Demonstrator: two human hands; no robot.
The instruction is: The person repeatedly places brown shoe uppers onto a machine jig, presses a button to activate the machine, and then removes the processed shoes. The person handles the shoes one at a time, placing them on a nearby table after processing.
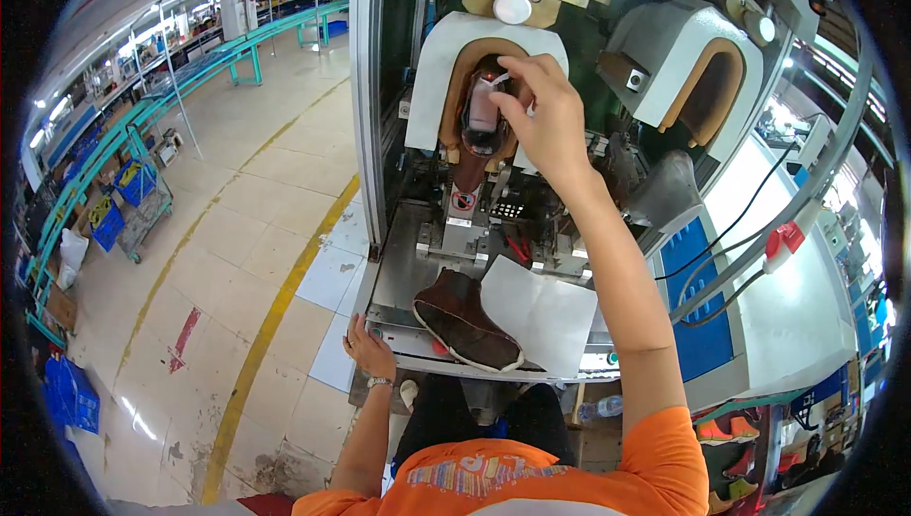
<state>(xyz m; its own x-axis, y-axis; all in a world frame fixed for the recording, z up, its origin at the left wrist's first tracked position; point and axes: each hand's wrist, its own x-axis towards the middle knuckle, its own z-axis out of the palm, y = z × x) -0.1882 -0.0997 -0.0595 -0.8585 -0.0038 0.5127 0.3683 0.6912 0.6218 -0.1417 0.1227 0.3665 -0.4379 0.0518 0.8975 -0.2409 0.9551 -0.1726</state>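
The right hand is reaching up into the machine, its fingers pinching the pale back edge of the dark shoe that is sitting upright on a post inside the cream padded arch. The left hand is resting low on the front edge of the metal counter, fingers loosely spread and holding nothing. Just right of that hand, well below the mounted shoe, a second brown shoe is lying on its side on the counter, touching a white sheet. Farther right, a second padded arch is standing empty. A yellow line is running along the tiled floor at left.
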